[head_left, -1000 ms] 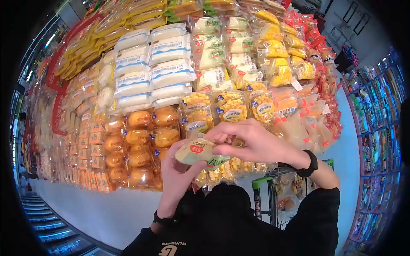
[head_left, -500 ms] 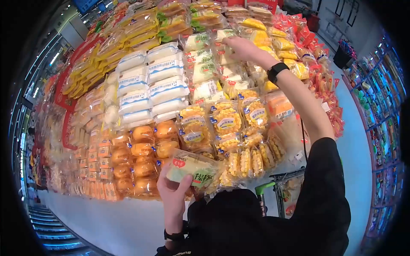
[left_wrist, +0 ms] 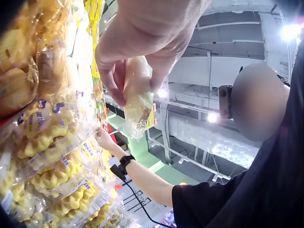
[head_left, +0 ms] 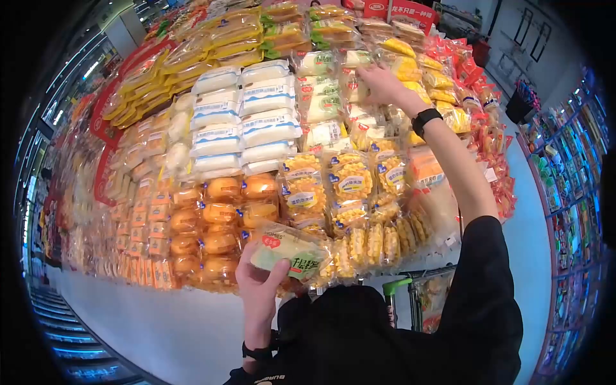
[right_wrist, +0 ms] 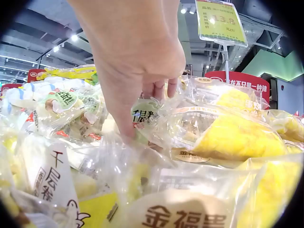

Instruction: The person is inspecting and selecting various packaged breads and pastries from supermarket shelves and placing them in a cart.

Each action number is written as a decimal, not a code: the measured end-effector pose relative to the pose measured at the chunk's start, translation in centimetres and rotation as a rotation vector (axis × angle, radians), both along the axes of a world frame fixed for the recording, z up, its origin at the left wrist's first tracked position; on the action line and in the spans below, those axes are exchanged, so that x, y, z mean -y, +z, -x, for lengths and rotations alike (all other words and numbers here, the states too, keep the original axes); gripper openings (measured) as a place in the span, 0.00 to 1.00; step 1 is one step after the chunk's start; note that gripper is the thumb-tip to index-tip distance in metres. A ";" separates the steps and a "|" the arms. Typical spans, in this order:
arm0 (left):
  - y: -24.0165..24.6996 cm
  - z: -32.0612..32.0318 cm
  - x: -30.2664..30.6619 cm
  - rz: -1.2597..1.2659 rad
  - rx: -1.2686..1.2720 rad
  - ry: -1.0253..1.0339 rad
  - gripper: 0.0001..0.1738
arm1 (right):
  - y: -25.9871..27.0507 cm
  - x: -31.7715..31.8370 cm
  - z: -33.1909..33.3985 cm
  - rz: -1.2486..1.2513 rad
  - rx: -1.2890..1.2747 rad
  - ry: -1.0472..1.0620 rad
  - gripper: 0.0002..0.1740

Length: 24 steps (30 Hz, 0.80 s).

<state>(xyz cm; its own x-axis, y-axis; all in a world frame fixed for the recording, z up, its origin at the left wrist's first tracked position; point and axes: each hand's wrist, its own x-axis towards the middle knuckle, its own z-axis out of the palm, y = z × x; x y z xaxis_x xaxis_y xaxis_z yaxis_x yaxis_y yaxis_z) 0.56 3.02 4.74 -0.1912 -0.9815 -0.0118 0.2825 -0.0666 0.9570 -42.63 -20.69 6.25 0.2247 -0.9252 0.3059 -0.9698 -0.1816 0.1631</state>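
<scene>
My left hand point(head_left: 258, 292) grips a clear-wrapped pale cake pack point(head_left: 287, 254) with a green label and red heart, thumb across its front, above the display's near edge. In the left wrist view, that pack point(left_wrist: 137, 97) sits between thumb and fingers. Farther back, my right hand point(head_left: 386, 88) reaches into the green-labelled packs beside yellow-wrapped ones. From the right wrist, the hand point(right_wrist: 137, 59) points down with thumb and curled fingers around a green-labelled pack point(right_wrist: 145, 114); part of the pack is hidden by the hand and neighbouring wrappers.
White-and-blue packs point(head_left: 268, 122), round orange-brown buns point(head_left: 221, 215) and waffle packs point(head_left: 351, 183) are stacked around. A green-handled cart point(head_left: 399, 285) stands at the near right. A price sign point(right_wrist: 222, 21) rises behind the packs.
One second ago both hands were at the held pack; my right hand has since let go of it and moved away to the back packs. My left hand has kept its pack, shifting slightly lower and left.
</scene>
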 end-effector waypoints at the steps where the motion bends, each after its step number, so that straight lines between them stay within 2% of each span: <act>1: 0.0 -0.1 0.1 0.002 0.004 -0.006 0.23 | -0.2 0.4 0.2 0.005 -0.025 0.015 0.39; 4: 0.0 -0.3 0.1 0.002 -0.019 0.005 0.23 | 0.1 0.7 -0.4 -0.059 -0.160 -0.070 0.35; 7: -0.1 -0.7 0.0 -0.014 -0.014 0.060 0.24 | -0.7 1.7 1.2 0.100 0.050 0.025 0.32; 10: 0.1 -1.1 0.1 -0.021 -0.017 0.058 0.24 | 1.3 1.5 1.9 -0.052 0.310 -0.059 0.32; 14: -0.4 -1.3 0.4 -0.020 -0.013 0.049 0.24 | 2.4 1.7 3.0 -0.015 0.598 -0.121 0.39; 17: -0.4 -1.0 0.5 -0.030 -0.023 0.041 0.24 | 1.5 2.6 3.9 0.239 0.588 -0.008 0.43; 20: -0.5 -0.8 0.9 -0.021 -0.002 0.016 0.24 | 4.5 -0.2 1.0 0.153 0.568 0.046 0.44; 24: -0.4 -0.2 1.2 -0.032 -0.009 0.001 0.24 | 6.1 -3.7 -2.7 0.191 0.518 -0.030 0.41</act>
